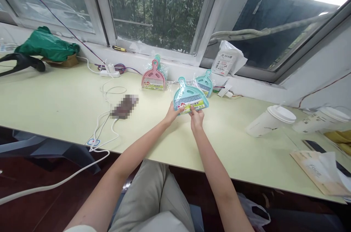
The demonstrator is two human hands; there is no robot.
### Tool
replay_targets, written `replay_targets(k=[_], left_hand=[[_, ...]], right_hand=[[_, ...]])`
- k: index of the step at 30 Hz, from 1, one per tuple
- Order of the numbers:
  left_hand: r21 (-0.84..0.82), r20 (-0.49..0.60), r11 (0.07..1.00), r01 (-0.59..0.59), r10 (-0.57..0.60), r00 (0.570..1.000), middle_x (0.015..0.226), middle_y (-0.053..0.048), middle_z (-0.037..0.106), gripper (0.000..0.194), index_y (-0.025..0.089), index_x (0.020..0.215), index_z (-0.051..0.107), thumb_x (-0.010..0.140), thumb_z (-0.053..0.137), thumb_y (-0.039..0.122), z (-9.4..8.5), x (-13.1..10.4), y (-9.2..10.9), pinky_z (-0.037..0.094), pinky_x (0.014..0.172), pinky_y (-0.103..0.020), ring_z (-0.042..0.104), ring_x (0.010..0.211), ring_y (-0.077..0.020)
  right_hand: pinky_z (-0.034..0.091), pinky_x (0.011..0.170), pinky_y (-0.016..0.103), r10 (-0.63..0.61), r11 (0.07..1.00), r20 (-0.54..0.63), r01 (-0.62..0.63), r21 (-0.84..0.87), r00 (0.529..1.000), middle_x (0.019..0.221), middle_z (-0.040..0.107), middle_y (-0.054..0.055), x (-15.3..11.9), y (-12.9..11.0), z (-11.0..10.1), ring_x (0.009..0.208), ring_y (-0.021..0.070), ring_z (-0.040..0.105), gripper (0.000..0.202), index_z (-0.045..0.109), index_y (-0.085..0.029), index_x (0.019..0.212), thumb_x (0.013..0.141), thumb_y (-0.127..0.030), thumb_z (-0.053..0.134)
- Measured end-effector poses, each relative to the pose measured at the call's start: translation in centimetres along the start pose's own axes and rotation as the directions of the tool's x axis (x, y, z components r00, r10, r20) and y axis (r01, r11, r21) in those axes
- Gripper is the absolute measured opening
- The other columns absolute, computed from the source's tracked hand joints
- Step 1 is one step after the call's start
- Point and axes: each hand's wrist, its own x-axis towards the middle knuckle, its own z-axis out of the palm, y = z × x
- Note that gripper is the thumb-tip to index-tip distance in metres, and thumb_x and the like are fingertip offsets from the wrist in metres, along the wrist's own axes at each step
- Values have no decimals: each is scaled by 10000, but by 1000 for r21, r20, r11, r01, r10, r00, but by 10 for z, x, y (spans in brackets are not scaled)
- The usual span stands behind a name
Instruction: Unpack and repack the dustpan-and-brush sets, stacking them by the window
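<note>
Both of my hands grip a teal mini dustpan and brush set [189, 95] in a clear wrapper with a printed label. My left hand [172, 113] pinches its lower left corner, thumb on the label. Along the lower edge, my right hand [196, 117] holds it with the thumb in front; the other fingers are mostly hidden behind. Just behind it, to the right, stands another teal dustpan set [206, 83], partly covered by the held one. Farther left, a pink dustpan set [154, 76] fronts a row of wrapped sets against the wall.
White paper cups [270, 120] stand at the right, near a phone [314, 145] and a paper packet [319, 170]. White cables [105, 122] run over the table [148, 126] at the left, from a power strip [109, 73]. A white package [226, 60] sits on the sill beside the window.
</note>
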Motion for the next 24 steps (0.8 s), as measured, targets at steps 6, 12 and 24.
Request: replay_targets(k=[6, 12, 24], left_hand=[[86, -219, 994, -73, 91, 971, 1236, -75, 573, 489, 220, 1240, 419, 823, 585, 415, 4, -1, -7, 447, 964, -340, 555, 1145, -210], [152, -197, 988, -21, 51, 979, 1196, -77, 612, 546, 246, 1323, 348, 871, 505, 510, 9, -9, -7, 455, 973, -391, 574, 1129, -235], [-52, 69, 996, 75, -72, 995, 1266, -126, 576, 623, 212, 1261, 450, 743, 700, 449, 1, -2, 8, 433, 988, -443, 569, 1154, -268]], right_hand=[[566, 874, 352, 6, 1000, 20, -6, 18, 1000, 1128, 676, 89, -6, 2, 4, 1035, 211, 650, 442, 623, -160, 987, 606, -302, 798], [565, 880, 360, 16, 1000, 22, -16, 2, 1000, 1116, 679, 95, 1, 1, -1, 1067, 222, 638, 485, 617, -163, 1019, 599, -315, 807], [575, 854, 388, -19, 999, 11, 19, 26, 1000, 1047, 692, 97, 7, -1, -7, 1023, 246, 651, 512, 635, -149, 980, 551, -334, 845]])
